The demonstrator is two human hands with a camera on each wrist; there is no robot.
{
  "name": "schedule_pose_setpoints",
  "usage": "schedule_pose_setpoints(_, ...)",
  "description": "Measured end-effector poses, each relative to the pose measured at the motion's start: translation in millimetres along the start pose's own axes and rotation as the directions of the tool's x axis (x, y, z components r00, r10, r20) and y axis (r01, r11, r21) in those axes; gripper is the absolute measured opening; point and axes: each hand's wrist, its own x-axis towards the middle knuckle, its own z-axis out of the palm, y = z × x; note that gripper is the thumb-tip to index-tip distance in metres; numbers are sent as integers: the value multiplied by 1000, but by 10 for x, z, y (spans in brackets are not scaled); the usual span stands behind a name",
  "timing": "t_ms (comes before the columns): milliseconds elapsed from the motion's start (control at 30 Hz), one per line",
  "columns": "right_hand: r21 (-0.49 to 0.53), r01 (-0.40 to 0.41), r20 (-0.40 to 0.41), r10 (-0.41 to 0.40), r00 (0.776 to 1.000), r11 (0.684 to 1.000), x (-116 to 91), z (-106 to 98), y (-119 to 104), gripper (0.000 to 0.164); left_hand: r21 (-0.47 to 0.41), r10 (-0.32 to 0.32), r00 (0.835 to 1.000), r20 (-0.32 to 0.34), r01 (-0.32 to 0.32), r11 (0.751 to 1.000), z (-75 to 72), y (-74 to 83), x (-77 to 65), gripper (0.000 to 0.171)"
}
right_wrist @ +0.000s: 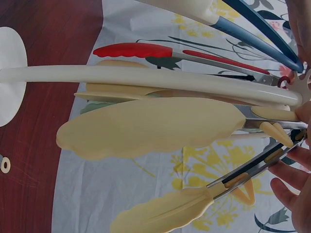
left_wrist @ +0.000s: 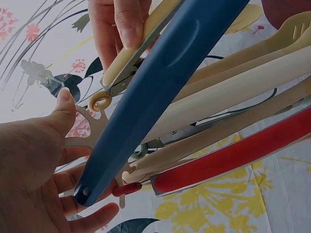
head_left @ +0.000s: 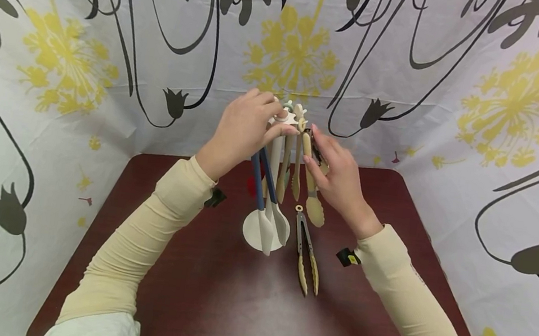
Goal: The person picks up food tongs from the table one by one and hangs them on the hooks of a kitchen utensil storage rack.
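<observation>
At the top of a white utensil stand (head_left: 276,155), my left hand (head_left: 248,126) holds the hooked disc between thumb and fingers. My right hand (head_left: 339,176) grips cream-tipped tongs (head_left: 315,211) by their handle. These tongs hang tips down, and the right wrist view shows their two scalloped tips (right_wrist: 150,127) spread apart. In the left wrist view the tongs' yellow ring (left_wrist: 100,101) is up against one hook of the disc; I cannot tell whether it is hooked on. Utensils with blue handles (head_left: 258,183) hang under my left hand.
Other tongs (head_left: 309,255) with yellow tips lie on the dark red table (head_left: 231,305), right of the stand's round white base (head_left: 252,229). Red-handled tongs (right_wrist: 133,50) and several beige utensils (head_left: 283,175) hang from the stand. Patterned cloth (head_left: 402,89) encloses the table's back and sides.
</observation>
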Motion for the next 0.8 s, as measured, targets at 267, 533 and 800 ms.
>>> schedule_pose_setpoints(267, 38, -11, -33, 12, 999, 999, -12, 66, -19, 62, 4, 20, 1000, 3, -20, 1000, -15, -7, -8, 47)
schedule_pose_setpoints(533, 109, -41, -58, 47, 997, 993, -29, 138, -41, 62, -5, 43, 999, 18, -43, 999, -38, -15, -21, 46)
schedule_pose_setpoints(800, 144, -108, -29, 114, 993, 984, -69, 215, -76, 64, -7, 74, 997, 14, -74, 997, -36, -30, -37, 45)
